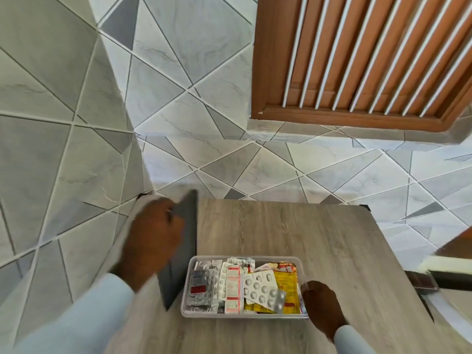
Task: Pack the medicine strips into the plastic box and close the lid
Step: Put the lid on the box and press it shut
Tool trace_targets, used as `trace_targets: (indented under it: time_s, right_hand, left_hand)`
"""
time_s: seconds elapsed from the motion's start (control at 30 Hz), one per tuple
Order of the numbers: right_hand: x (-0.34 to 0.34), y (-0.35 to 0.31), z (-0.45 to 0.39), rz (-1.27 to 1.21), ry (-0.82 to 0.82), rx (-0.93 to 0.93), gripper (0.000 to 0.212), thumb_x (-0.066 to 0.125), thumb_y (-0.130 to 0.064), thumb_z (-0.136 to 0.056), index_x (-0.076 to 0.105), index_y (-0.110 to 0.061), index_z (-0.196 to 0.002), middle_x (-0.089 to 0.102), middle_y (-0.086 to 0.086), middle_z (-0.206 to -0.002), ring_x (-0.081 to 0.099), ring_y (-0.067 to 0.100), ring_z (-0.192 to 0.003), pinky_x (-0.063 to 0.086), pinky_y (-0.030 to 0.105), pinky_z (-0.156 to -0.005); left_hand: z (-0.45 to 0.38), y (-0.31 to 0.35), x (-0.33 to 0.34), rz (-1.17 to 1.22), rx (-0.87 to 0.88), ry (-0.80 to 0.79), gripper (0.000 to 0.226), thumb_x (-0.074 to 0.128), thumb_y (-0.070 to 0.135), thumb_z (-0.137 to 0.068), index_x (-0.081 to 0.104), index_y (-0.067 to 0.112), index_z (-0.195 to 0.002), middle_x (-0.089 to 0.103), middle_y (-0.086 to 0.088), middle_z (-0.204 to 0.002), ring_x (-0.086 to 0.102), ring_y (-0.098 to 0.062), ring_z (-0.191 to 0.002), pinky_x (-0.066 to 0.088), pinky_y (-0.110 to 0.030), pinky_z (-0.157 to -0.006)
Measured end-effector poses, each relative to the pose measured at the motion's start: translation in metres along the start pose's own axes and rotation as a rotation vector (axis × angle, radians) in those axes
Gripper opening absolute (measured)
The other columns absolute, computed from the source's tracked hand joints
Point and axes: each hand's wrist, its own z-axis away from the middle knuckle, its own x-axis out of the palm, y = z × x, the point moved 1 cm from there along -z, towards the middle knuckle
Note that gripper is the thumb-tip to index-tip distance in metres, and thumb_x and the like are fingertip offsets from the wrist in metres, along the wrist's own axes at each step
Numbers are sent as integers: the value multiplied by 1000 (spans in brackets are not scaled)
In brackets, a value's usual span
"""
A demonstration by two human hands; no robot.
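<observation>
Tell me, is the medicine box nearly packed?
Nearly. The medicine strips already lie inside the plastic box. The left hand holds the grey lid tilted up beside it, while the right hand steadies the box's right end. Left: closing the lid.

Box: clear, slightly frosted plastic, smooth walls; right hand on its near right corner.
Strips: silvery foil blisters, glossy and crinkled; some with matt printed white-and-red paper faces; yellow sachets glossy.
Lid: dark grey plastic, matt and smooth, gripped by the left hand.
Counter: grey wood-grain laminate, matt.
Sleeves: pale blue cloth, soft.
Wall beyond the hands: marbled grey tiles, faint sheen.
</observation>
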Motion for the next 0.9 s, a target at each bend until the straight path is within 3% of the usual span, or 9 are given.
trace_targets:
  time_s: [0.1, 0.17, 0.23, 0.33, 0.43, 0.63, 0.73, 0.83, 0.9]
  right_hand:
    - [5, -14, 5, 8, -16, -4, 23, 55, -16, -91, 58, -27, -72, 68, 10, -91, 63, 33, -97, 44, 32, -76]
    - [-3, -28, 12, -54, 106, -47, 18, 61, -30, -91, 65, -18, -103, 67, 13, -109, 61, 30, -104, 46, 35, -89]
    - [-15, -52, 27, -232, 182, -100, 24, 61, -39, -90, 67, -20, -102, 69, 9, -103, 64, 22, -90, 49, 34, -82]
    - [-22, -96, 45, -806, -293, 33, 36, 50, -44, -96, 70, -20, -77, 70, 11, -81, 62, 23, -69, 47, 31, -62]
    - [-13, -108, 41, -1072, -494, 187, 34, 54, -38, -94, 74, -11, -88, 74, 15, -90, 68, 28, -83, 51, 35, -72]
    - [-7, -101, 16, -744, -360, 75, 21, 50, -10, -85, 68, -11, -73, 64, 15, -73, 60, 26, -69, 48, 34, -64]
    - [-10, -93, 3, -618, -180, 33, 24, 51, -6, -86, 71, -8, -74, 71, 16, -77, 64, 25, -72, 50, 37, -65]
    - [-18, -79, -5, -571, -62, 41, 23, 49, -8, -90, 71, -13, -93, 71, 6, -91, 66, 22, -87, 55, 40, -78]
    - [-17, -69, -7, -458, 24, 35, 22, 47, -12, -94, 66, -13, -104, 68, 4, -99, 63, 22, -91, 54, 40, -83]
  left_hand:
    - [39, 41, 40, -5, 53, -134, 16, 56, 25, -86, 56, 24, -102, 60, 4, -93, 58, -16, -78, 44, -29, -64]
    - [61, 54, 68, -9, 62, -236, 30, 54, 28, -87, 50, 28, -116, 58, 5, -107, 58, -15, -90, 51, -32, -75]
    - [77, 62, 95, -72, 69, -328, 40, 52, 30, -86, 44, 30, -125, 53, 3, -121, 54, -19, -107, 49, -36, -89]
    - [98, 69, 135, -148, 141, -451, 44, 52, 32, -85, 40, 27, -127, 53, 0, -125, 50, -23, -113, 46, -38, -91]
    - [110, 64, 164, -106, 135, -525, 49, 51, 38, -85, 36, 28, -131, 56, 2, -124, 52, -21, -110, 49, -39, -91]
    - [97, 45, 148, 223, 125, -685, 15, 54, 44, -86, 43, 34, -90, 52, 11, -88, 51, -7, -80, 44, -22, -69]
    - [68, 6, 124, 147, 87, -417, 16, 54, 43, -86, 45, 31, -83, 50, 8, -80, 51, -13, -74, 41, -27, -65]
    - [42, -60, 109, -80, -119, -160, 21, 59, 37, -87, 57, 25, -104, 60, -2, -104, 56, -26, -97, 47, -40, -82]
    - [43, -99, 110, -136, -339, -238, 41, 53, 43, -91, 51, 20, -125, 57, -10, -126, 52, -33, -115, 45, -48, -94]
